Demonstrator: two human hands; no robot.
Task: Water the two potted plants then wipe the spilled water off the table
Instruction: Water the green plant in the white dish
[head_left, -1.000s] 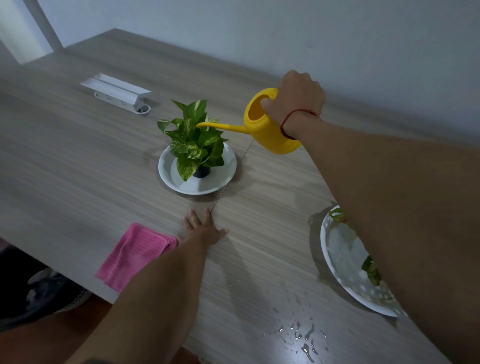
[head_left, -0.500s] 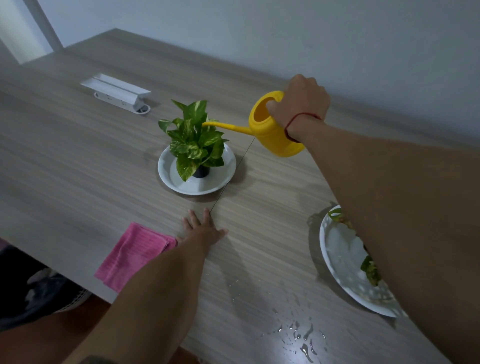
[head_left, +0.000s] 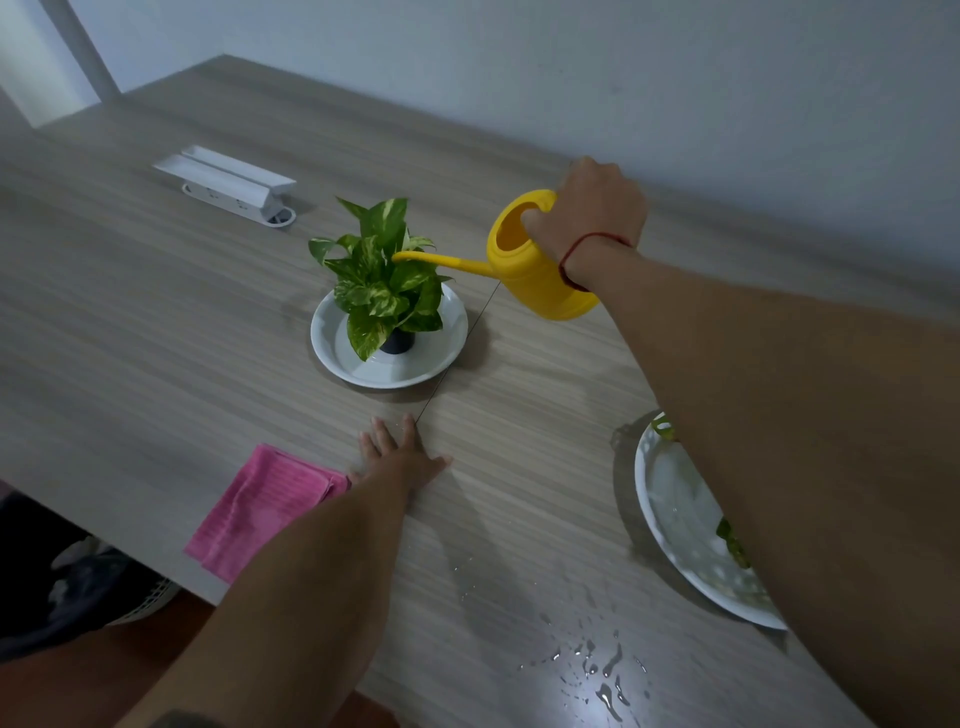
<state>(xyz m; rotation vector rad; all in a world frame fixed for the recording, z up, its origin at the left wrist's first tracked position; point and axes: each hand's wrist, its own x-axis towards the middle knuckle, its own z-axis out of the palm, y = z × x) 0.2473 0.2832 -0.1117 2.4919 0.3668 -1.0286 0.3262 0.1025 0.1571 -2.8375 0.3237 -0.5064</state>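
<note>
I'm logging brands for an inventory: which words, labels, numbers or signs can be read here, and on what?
None can be read.
The yellow watering can, the pink cloth and the white plate under the plant bear no print.
Any marks on the white socket box are too small to tell.

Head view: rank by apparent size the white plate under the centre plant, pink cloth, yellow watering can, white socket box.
1. White round plate and pink folded cloth: look alike; cloth sits nearer, forearm covers part, so unranked.
2. Yellow plastic watering can.
3. White plastic socket box, smallest, also farthest.
</note>
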